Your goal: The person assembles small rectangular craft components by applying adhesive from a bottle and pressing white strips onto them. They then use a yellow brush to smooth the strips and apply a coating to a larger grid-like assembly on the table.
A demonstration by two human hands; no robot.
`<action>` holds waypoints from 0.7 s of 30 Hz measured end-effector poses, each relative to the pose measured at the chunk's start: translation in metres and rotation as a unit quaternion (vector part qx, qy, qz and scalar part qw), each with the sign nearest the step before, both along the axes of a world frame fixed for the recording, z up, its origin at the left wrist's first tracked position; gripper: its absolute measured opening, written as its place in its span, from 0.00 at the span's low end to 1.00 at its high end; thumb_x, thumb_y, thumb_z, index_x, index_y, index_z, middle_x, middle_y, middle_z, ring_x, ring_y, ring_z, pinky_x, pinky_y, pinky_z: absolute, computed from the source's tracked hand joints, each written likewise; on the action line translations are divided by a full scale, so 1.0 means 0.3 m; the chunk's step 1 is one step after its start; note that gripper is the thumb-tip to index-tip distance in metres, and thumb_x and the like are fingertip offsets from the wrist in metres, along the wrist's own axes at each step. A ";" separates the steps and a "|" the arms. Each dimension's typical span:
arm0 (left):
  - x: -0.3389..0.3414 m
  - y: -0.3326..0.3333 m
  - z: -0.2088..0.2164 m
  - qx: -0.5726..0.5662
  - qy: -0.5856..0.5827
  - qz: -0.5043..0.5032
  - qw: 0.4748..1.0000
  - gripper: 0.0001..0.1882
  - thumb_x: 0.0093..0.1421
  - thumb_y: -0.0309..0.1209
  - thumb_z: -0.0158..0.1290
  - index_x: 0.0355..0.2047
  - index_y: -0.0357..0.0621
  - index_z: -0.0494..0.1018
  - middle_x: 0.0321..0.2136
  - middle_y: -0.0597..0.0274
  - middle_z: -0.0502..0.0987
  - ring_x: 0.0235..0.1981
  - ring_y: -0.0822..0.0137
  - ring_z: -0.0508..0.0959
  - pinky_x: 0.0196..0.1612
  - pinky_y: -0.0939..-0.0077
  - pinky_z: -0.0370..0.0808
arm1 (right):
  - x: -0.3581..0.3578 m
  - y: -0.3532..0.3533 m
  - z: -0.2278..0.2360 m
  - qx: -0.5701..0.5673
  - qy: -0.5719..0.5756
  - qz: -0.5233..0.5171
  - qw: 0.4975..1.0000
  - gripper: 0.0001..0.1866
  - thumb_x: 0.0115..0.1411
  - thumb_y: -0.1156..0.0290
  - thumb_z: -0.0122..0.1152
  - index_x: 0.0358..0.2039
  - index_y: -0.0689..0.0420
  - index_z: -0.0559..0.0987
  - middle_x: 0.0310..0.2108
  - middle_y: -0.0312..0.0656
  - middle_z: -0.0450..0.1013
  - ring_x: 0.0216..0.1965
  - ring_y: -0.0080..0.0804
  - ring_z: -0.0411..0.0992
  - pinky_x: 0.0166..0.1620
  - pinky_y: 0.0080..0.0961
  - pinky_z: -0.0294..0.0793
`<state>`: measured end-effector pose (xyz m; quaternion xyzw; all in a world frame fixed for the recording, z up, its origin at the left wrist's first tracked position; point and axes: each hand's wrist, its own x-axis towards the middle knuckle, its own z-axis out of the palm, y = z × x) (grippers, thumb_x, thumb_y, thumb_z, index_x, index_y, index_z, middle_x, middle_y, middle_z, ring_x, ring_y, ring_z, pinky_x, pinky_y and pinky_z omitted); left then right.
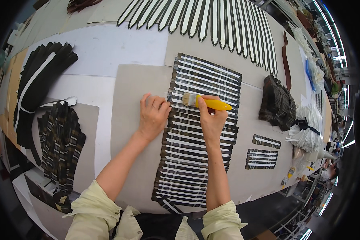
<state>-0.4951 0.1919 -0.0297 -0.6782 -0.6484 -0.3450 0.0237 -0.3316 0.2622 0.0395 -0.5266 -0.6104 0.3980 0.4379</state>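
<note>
Plaid strips run nine-to-three o'clock beneath the right hand, pinching a yellow brush; left hand, seemingly empty, rests at their nine-o'clock ends.

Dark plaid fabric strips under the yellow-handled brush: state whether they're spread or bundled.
Spread: dark plaid fabric strips lie in one long row, roughly parallel, not heaped.

This is a workshop: the right hand grips a brush over plaid strips laid in rows on a card-covered worktable. Straps fan out beyond the grip, tied bundles lie left of it, and far right, where detail blurs, tube lights line what may be a factory hall.
</note>
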 end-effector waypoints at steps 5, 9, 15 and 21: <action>0.005 0.006 0.010 0.006 -0.010 -0.010 1.000 0.06 0.57 0.27 0.60 0.33 0.44 0.73 0.37 0.63 0.74 0.44 0.60 0.73 0.61 0.51 0.61 | -0.007 -0.025 -0.047 -0.026 0.030 0.057 0.998 0.06 0.62 0.72 0.66 0.36 0.61 0.82 0.24 0.31 0.75 0.24 0.14 0.66 0.28 0.14 0.65; 0.000 0.003 0.013 0.006 -0.026 -0.007 1.000 0.05 0.58 0.26 0.59 0.34 0.44 0.74 0.37 0.63 0.74 0.44 0.60 0.73 0.61 0.52 0.62 | 0.244 -0.013 -0.024 -0.036 0.012 -0.079 0.996 0.06 0.63 0.71 0.65 0.38 0.60 0.82 0.26 0.32 0.75 0.25 0.15 0.67 0.29 0.13 0.66; -0.002 -0.036 0.008 0.007 -0.096 0.020 0.995 0.09 0.62 0.27 0.56 0.43 0.41 0.76 0.43 0.61 0.76 0.49 0.60 0.74 0.64 0.51 0.60 | 0.358 -0.099 0.115 -0.067 0.096 -0.135 0.984 0.09 0.64 0.70 0.64 0.42 0.61 0.81 0.30 0.35 0.75 0.28 0.16 0.69 0.31 0.13 0.67; 0.043 -0.077 0.043 -0.044 0.036 -0.056 0.997 0.18 0.62 0.26 0.54 0.53 0.38 0.73 0.58 0.57 0.72 0.61 0.58 0.70 0.67 0.51 0.57 | 0.094 -0.151 0.025 -0.021 0.067 -0.003 0.998 0.08 0.62 0.72 0.66 0.40 0.61 0.82 0.31 0.34 0.78 0.27 0.15 0.69 0.30 0.13 0.67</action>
